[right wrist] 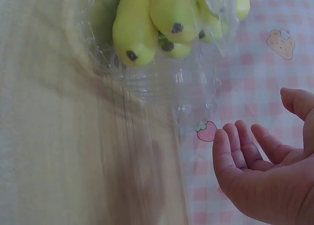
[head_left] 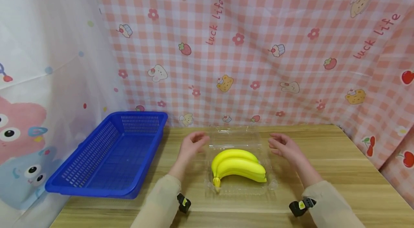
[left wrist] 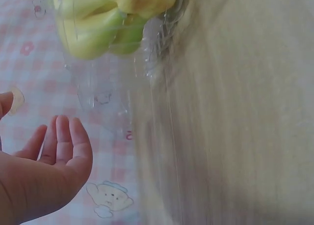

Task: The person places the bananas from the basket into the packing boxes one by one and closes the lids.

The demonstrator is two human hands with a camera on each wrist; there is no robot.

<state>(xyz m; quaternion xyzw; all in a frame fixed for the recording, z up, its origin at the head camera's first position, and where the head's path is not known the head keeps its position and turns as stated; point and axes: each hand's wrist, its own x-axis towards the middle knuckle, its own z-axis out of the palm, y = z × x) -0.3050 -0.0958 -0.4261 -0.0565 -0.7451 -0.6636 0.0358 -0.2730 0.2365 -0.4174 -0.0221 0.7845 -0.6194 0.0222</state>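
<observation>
A bunch of yellow bananas (head_left: 239, 165) lies in a clear plastic clamshell box (head_left: 273, 185), its stem end toward the front left. The box's lid (head_left: 234, 137) is folded back toward the curtain. My left hand (head_left: 193, 143) hovers at the lid's left side, fingers loosely bent and holding nothing. On the other side, my right hand (head_left: 284, 145) is held in the same loose way, also without anything in it. Both wrist views show a gap between the fingers and the box. Dark banana tips (right wrist: 177, 27) face the right wrist camera.
To the left stands a blue plastic basket (head_left: 137, 181) with slotted walls. A wood-grain table (head_left: 336, 156) carries everything. Behind it hangs a pink checked curtain (head_left: 207, 63), with a white patterned sheet (head_left: 74, 59) at the left.
</observation>
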